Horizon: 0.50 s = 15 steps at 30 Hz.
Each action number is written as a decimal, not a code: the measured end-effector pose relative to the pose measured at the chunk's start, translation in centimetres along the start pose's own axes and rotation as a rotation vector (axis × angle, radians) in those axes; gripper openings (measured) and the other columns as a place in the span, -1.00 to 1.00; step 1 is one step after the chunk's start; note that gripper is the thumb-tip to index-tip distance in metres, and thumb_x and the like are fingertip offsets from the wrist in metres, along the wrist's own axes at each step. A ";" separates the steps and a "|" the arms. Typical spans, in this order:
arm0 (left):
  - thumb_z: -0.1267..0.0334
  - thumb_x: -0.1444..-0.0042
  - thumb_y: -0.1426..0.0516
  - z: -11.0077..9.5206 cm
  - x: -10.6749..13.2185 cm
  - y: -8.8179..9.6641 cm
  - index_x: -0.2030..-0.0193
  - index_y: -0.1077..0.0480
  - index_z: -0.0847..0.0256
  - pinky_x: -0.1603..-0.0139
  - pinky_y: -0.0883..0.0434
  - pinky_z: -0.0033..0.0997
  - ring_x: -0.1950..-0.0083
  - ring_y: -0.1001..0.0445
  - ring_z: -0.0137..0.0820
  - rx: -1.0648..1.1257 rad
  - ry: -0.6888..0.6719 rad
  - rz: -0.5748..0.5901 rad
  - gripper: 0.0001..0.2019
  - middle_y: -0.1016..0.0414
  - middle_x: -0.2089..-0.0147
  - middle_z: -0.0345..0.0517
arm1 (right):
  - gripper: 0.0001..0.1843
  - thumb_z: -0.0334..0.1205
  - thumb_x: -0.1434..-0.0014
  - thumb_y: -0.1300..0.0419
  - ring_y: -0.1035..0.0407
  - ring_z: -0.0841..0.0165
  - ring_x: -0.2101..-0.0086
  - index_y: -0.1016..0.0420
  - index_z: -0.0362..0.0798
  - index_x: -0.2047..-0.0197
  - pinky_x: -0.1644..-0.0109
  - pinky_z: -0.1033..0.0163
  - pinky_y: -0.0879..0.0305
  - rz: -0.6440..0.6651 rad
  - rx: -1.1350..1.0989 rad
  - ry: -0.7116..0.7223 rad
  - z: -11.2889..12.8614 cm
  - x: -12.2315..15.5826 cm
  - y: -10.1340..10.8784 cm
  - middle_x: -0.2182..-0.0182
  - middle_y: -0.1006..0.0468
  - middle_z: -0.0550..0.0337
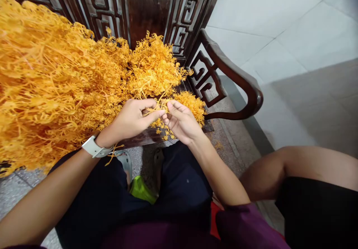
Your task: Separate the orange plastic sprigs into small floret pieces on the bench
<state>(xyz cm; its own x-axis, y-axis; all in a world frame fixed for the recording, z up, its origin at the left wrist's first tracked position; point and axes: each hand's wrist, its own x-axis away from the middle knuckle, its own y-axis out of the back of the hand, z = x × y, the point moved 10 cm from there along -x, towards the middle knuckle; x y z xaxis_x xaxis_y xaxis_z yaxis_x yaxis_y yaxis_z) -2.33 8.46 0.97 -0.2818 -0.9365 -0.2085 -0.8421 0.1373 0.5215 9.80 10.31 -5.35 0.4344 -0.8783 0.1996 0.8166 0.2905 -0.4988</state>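
My left hand (134,119) and my right hand (181,121) meet in front of me, fingers pinched on one thin orange plastic sprig (157,109). A large heap of the same orange artificial sprigs (56,81) lies on a dark carved wooden bench (140,139), mostly to the left of my hands. A smaller clump (192,105) sits just behind my right hand. A white watch (95,148) is on my left wrist.
The bench's curved armrest (237,81) rises to the right, its carved back (151,6) behind the heap. Speckled stone floor (235,144) lies below, pale tiles (279,28) beyond. My knees in dark shorts are at the bottom, with a green shoe (141,190) between them.
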 end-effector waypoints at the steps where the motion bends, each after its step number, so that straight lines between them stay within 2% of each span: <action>1: 0.08 -0.33 -0.21 -0.1 -0.1 0.1 0.40 -0.46 0.22 0.45 -0.05 -0.39 0.48 -0.14 -0.50 -0.001 0.003 -0.007 -0.68 -0.25 0.53 -0.30 | -0.68 -0.05 -0.19 -0.48 -0.41 0.51 0.42 -0.48 0.01 0.16 0.31 0.42 -0.46 0.001 0.011 0.014 0.1 0.0 0.0 0.39 -0.49 0.32; 4: 0.12 -0.28 -0.23 -0.4 -0.3 0.1 0.49 -0.37 0.23 0.45 -0.08 -0.41 0.49 -0.15 -0.50 0.083 0.025 0.020 -0.65 -0.23 0.54 -0.28 | -0.65 -0.01 -0.15 -0.49 -0.29 0.52 0.46 -0.51 0.00 0.15 0.39 0.39 -0.33 -0.034 0.027 0.082 0.9 -0.2 0.7 0.40 -0.40 0.33; 6: 0.12 -0.27 -0.23 -0.4 -0.2 0.3 0.52 -0.32 0.21 0.46 -0.10 -0.43 0.51 -0.15 -0.51 0.212 0.065 0.042 -0.62 -0.21 0.57 -0.29 | -0.63 0.03 -0.13 -0.50 -0.19 0.53 0.48 -0.49 0.01 0.19 0.45 0.38 -0.20 -0.110 0.059 0.176 2.4 -0.3 2.3 0.40 -0.33 0.34; 8: 0.09 -0.28 -0.25 -0.2 0.0 1.0 0.51 -0.33 0.20 0.50 -0.08 -0.43 0.55 -0.10 -0.52 0.285 0.115 0.027 -0.62 -0.16 0.61 -0.32 | -0.61 0.09 -0.14 -0.47 -0.15 0.52 0.48 -0.47 0.02 0.19 0.45 0.35 -0.15 -0.214 0.156 0.286 4.7 -0.4 5.0 0.36 -0.34 0.32; 11: 0.05 -0.27 -0.26 0.3 0.2 2.6 0.45 -0.41 0.19 0.51 -0.04 -0.44 0.52 -0.10 -0.53 0.186 0.164 -0.079 -0.66 -0.19 0.56 -0.32 | -0.61 0.17 -0.21 -0.35 -0.20 0.46 0.44 -0.47 0.04 0.16 0.37 0.29 -0.22 -0.377 0.468 0.421 8.6 -0.1 9.9 0.32 -0.39 0.26; 13: 0.03 -0.27 -0.26 0.9 0.2 3.1 0.39 -0.47 0.17 0.48 -0.09 -0.45 0.48 -0.17 -0.50 0.108 0.187 -0.121 -0.70 -0.26 0.52 -0.30 | -0.59 0.20 -0.25 -0.25 -0.25 0.41 0.40 -0.48 0.01 0.17 0.29 0.25 -0.27 -0.481 0.738 0.438 10.2 0.4 13.3 0.35 -0.42 0.24; 15: -0.01 -0.26 -0.26 1.1 0.1 2.8 0.35 -0.52 0.15 0.40 -0.21 -0.45 0.41 -0.30 -0.45 0.057 0.176 -0.116 -0.71 -0.39 0.45 -0.27 | -0.58 0.20 -0.24 -0.20 -0.27 0.37 0.38 -0.48 -0.03 0.22 0.27 0.23 -0.26 -0.557 0.934 0.380 10.5 0.7 16.7 0.38 -0.44 0.22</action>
<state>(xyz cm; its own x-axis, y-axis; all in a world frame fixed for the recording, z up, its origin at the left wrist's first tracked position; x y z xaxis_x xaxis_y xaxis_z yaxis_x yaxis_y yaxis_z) -5.23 9.14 1.52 -0.1009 -0.9883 -0.1146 -0.8904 0.0384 0.4535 27.73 18.56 -4.67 -0.0883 -0.9847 -0.1505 0.8910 -0.1456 0.4299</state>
